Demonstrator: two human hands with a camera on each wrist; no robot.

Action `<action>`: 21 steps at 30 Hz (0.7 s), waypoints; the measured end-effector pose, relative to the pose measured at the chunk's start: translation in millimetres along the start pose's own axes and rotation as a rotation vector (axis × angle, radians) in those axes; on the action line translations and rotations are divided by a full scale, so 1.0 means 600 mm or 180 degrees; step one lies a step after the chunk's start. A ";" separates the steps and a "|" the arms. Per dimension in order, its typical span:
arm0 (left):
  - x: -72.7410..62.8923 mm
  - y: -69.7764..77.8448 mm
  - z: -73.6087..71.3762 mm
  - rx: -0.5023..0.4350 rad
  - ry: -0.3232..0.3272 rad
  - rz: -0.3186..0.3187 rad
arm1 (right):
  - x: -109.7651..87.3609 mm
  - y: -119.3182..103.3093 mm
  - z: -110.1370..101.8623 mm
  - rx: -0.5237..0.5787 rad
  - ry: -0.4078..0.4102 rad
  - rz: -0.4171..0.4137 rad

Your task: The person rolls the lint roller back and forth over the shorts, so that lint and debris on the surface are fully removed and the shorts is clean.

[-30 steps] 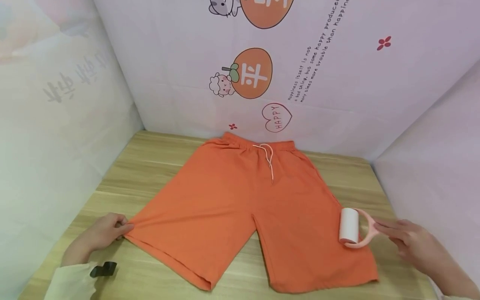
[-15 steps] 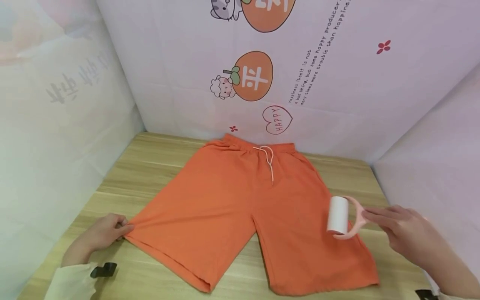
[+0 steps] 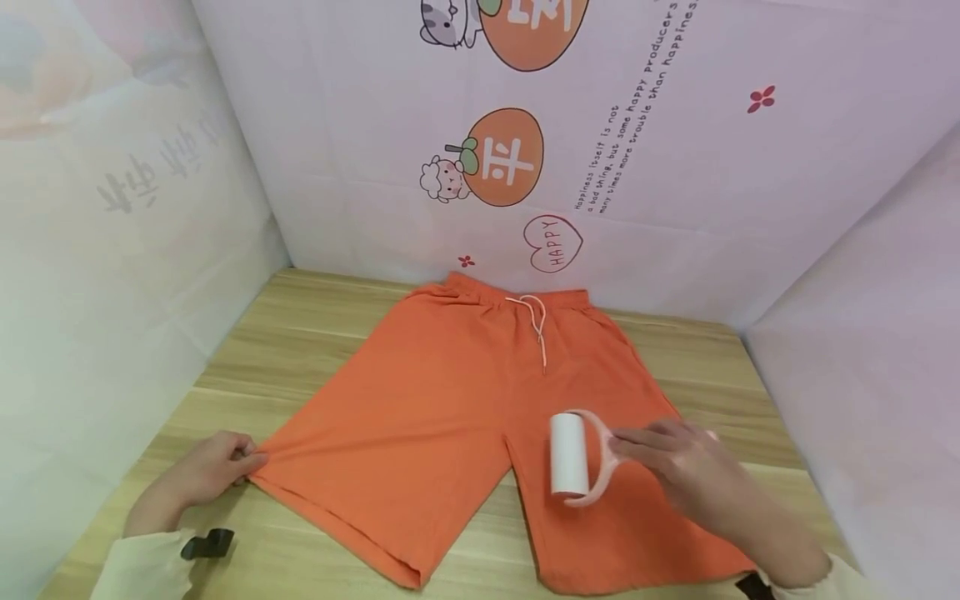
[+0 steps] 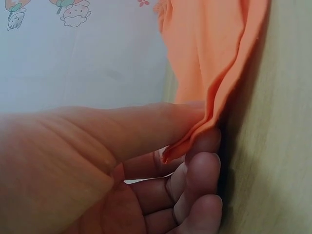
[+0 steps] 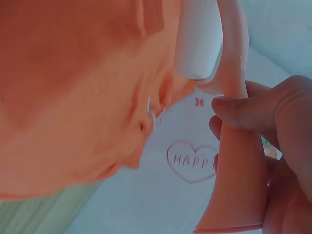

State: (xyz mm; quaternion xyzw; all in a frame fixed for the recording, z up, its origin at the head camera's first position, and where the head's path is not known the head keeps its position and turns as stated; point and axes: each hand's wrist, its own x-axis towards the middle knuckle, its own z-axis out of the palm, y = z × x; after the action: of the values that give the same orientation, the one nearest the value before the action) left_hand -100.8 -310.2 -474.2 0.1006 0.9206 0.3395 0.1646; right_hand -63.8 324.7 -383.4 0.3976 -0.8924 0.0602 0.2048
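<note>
Orange shorts [image 3: 420,392] with a white drawstring [image 3: 542,329] lie spread on the wooden table, waistband at the back. My left hand [image 3: 217,467] pinches the outer corner of the left leg hem; in the left wrist view the folded hem [image 4: 209,107] sits between thumb and fingers. My right hand [image 3: 693,471] grips the pink handle [image 5: 241,175] of a lint roller. Its white roll [image 3: 569,455] is over the right leg, near the crotch seam. In the right wrist view the thumb and fingers wrap the handle just below the fork.
The wooden tabletop [image 3: 262,342] shows around the shorts. A white printed sheet [image 3: 360,167] with cartoon fruit and writing rises behind, with further white walls on the left [image 3: 97,292] and right [image 3: 862,275].
My right hand has moved the lint roller left, from the outer edge of the right leg to near the crotch. My left hand keeps its pinch on the hem.
</note>
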 end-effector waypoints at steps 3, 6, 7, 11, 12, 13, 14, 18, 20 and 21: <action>0.000 0.002 -0.002 0.0079 0.0005 -0.0028 | 0.010 -0.017 0.015 0.0077 0.0034 -0.0022; 0.000 0.003 -0.002 0.0104 0.0003 -0.0020 | 0.013 -0.028 0.030 0.0116 0.0024 -0.0030; -0.001 0.002 -0.001 0.0093 -0.0003 -0.0006 | 0.012 -0.031 0.036 0.0128 0.0019 -0.0046; -0.001 -0.001 0.000 0.0026 -0.0021 0.0047 | 0.001 -0.040 0.059 0.0175 0.0002 -0.0072; -0.001 -0.001 -0.001 0.0010 -0.0028 0.0050 | -0.003 -0.041 0.064 0.0188 0.0001 -0.0077; -0.001 -0.001 0.000 -0.0002 -0.0031 0.0047 | -0.008 -0.041 0.069 0.0200 -0.0002 -0.0078; -0.001 -0.001 0.000 -0.0010 -0.0034 0.0039 | -0.012 -0.041 0.073 0.0216 -0.0009 -0.0077; -0.001 -0.001 0.000 -0.0009 -0.0031 0.0024 | -0.031 -0.031 0.084 0.0290 -0.0005 -0.0129; -0.001 -0.001 0.001 0.0002 -0.0022 0.0032 | -0.040 -0.021 0.084 0.0303 0.0042 -0.0180; 0.000 -0.001 0.001 -0.0002 -0.0022 0.0040 | -0.044 -0.015 0.084 0.0320 0.0065 -0.0203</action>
State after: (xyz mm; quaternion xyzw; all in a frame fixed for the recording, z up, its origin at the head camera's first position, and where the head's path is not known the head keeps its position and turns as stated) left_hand -100.4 -310.5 -475.2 0.1076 0.9193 0.3405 0.1656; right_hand -57.1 323.2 -440.5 0.4350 -0.8730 0.1025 0.1954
